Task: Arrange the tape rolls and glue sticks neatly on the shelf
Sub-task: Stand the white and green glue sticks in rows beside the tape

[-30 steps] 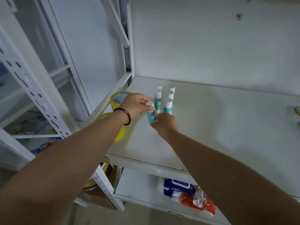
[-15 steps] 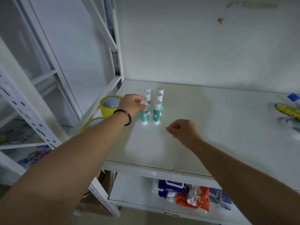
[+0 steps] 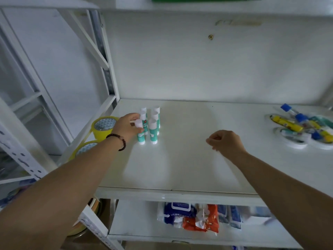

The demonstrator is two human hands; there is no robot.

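Several teal and white glue sticks (image 3: 153, 131) stand upright in two rows at the left of the white shelf (image 3: 180, 159). My left hand (image 3: 128, 126) grips the front left glue stick (image 3: 140, 136), fingers around its upper part. Two yellow tape rolls lie at the shelf's left edge, one (image 3: 103, 127) behind my left wrist and one (image 3: 83, 150) partly hidden under my forearm. My right hand (image 3: 225, 142) hovers over the middle of the shelf, fingers curled into a loose fist with nothing in it.
White trays (image 3: 295, 143) with blue-capped tubes and yellow items sit at the far right of the shelf. A lower shelf holds blue and orange packets (image 3: 189, 217). A perforated white upright (image 3: 93, 224) stands at the lower left, a wall behind.
My right hand has let go of the front glue stick and drawn back to the right. My left hand stays on that stick. The view has shifted right, showing the trays.
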